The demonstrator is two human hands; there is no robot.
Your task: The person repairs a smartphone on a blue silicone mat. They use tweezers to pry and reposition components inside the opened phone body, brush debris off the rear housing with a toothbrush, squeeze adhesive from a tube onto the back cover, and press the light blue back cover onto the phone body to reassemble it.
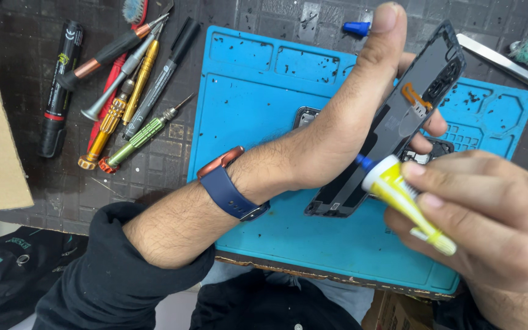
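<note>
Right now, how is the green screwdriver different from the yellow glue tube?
The green screwdriver lies untouched on the dark bench; the yellow glue tube is pinched in the right hand. The screwdriver is long and thin with a metal tip; the tube is short and fat with a blue nozzle. Both are brightly coloured.

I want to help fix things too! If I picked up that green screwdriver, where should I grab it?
Grab the green screwdriver around its ridged green handle, coming from above. It lies flat at the edge of the tool pile, its thin metal tip pointing toward the blue mat, so the handle's lower side looks free. The gold screwdriver lies close beside it.
</note>
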